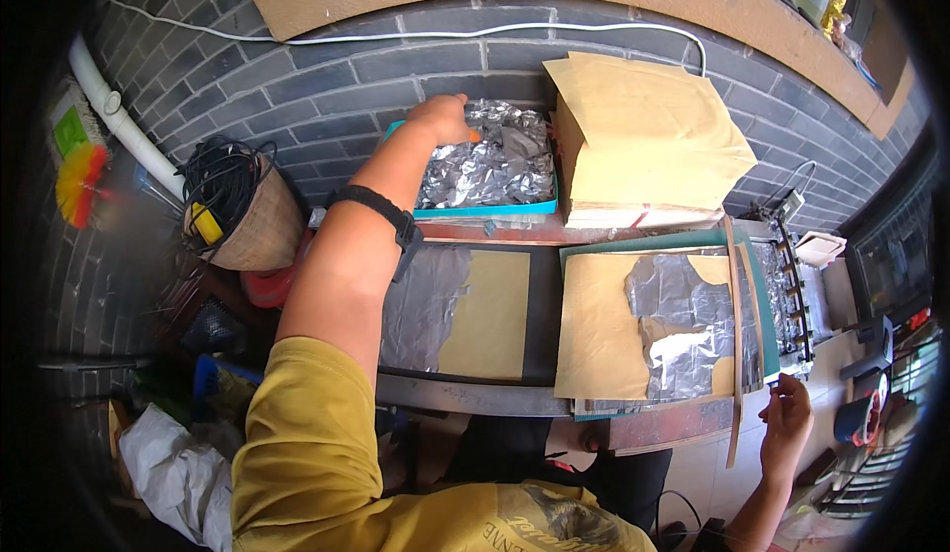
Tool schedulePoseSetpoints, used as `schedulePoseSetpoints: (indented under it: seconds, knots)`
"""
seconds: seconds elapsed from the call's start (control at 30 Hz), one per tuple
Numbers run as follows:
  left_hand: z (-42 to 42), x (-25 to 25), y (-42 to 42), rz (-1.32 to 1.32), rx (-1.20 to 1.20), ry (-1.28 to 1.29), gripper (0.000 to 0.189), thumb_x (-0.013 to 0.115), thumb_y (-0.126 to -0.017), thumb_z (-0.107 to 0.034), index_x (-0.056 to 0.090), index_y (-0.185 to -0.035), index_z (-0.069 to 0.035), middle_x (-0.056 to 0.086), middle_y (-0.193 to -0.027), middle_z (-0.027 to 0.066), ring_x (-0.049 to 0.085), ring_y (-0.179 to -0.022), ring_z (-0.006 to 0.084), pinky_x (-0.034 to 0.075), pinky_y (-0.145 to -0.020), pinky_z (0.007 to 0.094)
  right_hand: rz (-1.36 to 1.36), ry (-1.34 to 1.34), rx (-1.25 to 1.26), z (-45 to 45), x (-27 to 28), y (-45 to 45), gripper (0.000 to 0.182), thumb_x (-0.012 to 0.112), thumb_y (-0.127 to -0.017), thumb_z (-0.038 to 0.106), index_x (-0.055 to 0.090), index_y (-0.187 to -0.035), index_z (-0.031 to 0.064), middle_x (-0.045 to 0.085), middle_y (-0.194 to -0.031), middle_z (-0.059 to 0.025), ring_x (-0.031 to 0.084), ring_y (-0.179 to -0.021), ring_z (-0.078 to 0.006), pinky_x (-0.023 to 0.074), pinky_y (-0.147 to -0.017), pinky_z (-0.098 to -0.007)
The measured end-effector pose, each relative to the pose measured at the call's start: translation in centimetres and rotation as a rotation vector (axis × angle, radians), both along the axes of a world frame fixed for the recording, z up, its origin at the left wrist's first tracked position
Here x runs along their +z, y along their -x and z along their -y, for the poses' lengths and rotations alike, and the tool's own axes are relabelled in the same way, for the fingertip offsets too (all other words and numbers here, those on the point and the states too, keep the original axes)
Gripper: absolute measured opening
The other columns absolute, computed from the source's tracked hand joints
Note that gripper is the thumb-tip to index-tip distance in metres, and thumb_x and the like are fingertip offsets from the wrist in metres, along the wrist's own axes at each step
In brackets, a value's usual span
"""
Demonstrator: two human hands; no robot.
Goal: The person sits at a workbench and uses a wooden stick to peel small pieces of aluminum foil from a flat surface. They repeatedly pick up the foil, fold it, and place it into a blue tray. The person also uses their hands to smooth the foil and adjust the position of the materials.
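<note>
My left hand [439,119] reaches over the left rim of a turquoise tray [486,211] filled with crumpled silver foil [482,170]; something small and orange shows at its fingertips, and its grip is hidden. My right hand [788,411] is off the right end of the bench, fingers curled, and whether it holds anything is unclear. Between my arms, a brown paper sheet [490,314] lies partly under grey foil [423,307] on a dark surface. To the right, torn foil pieces [679,329] lie on a stack of brown paper [597,322], crossed by a thin wooden strip [735,329].
A tall stack of brown paper [646,136] stands right of the tray against the grey brick wall. A woven basket [256,218] of black cable is at the left. A metal rack-like device [794,292] sits at the bench's right end. A white bag [174,470] lies lower left.
</note>
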State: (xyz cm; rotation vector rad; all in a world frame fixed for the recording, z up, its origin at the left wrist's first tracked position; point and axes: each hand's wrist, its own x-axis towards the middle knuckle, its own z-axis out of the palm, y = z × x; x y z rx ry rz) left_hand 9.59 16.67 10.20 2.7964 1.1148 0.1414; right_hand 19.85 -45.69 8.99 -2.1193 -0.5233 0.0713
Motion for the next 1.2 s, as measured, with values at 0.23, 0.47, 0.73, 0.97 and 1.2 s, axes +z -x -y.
schedulePoseSetpoints:
  seconds: [0.23, 0.47, 0.73, 0.97, 1.2]
  knots:
    - [-0.7, 0.9, 2.5, -0.018, 0.035, -0.029, 0.062, 0.067, -0.072, -0.017, 0.051, -0.132, -0.015, 0.059, -0.124, 0.0122, 0.056, -0.115, 0.0295, 0.046, -0.096, 0.0386, -0.018, -0.035, -0.011, 0.3, -0.2, -0.4, 0.027, 0.048, -0.087, -0.007, 0.055, -0.113, -0.0044, 0.057, -0.090, -0.0067, 0.050, -0.065, -0.0075, 0.0439, -0.057, -0.0222]
    - [-1.1, 2.2, 5.4, -0.272, 0.117, -0.116, 0.059, 0.062, -0.074, -0.011, 0.051, -0.132, -0.014, 0.060, -0.123, 0.0116, 0.056, -0.116, 0.0305, 0.046, -0.095, 0.0384, -0.021, -0.004, -0.025, 0.0, 0.3, -0.2, 0.027, 0.048, -0.087, -0.006, 0.056, -0.113, -0.0043, 0.057, -0.091, -0.0062, 0.050, -0.065, -0.0073, 0.0437, -0.057, -0.0218]
    - [-2.3, -0.8, 4.3, 0.126, -0.124, 0.077, 0.077, 0.060, -0.071, -0.002, 0.036, -0.144, -0.012, 0.055, -0.131, 0.0136, 0.055, -0.116, 0.0309, 0.044, -0.097, 0.0344, -0.021, -0.042, 0.007, -0.2, 0.3, 0.1, 0.027, 0.049, -0.088, -0.006, 0.056, -0.113, -0.0037, 0.058, -0.090, -0.0064, 0.050, -0.064, -0.0075, 0.0437, -0.057, -0.0221]
    - [-0.2, 0.5, 3.3, -0.093, -0.110, 0.011, 0.081, 0.068, -0.069, -0.006, 0.036, -0.143, -0.010, 0.061, -0.119, 0.0138, 0.059, -0.110, 0.0305, 0.047, -0.092, 0.0362, 0.015, -0.044, 0.018, 0.7, 0.3, -0.1, 0.026, 0.050, -0.088, -0.006, 0.056, -0.113, -0.0041, 0.058, -0.090, -0.0065, 0.050, -0.064, -0.0074, 0.0434, -0.057, -0.0221]
    - [-1.5, 1.1, 3.9, 0.134, -0.128, 0.133, 0.072, 0.071, -0.071, -0.010, 0.044, -0.137, -0.006, 0.064, -0.104, 0.0133, 0.061, -0.097, 0.0271, 0.047, -0.087, 0.0335, 0.006, -0.042, 0.005, 0.4, 0.4, 0.0, 0.024, 0.050, -0.089, -0.003, 0.057, -0.112, -0.0039, 0.057, -0.086, -0.0051, 0.049, -0.063, -0.0068, 0.0423, -0.056, -0.0214]
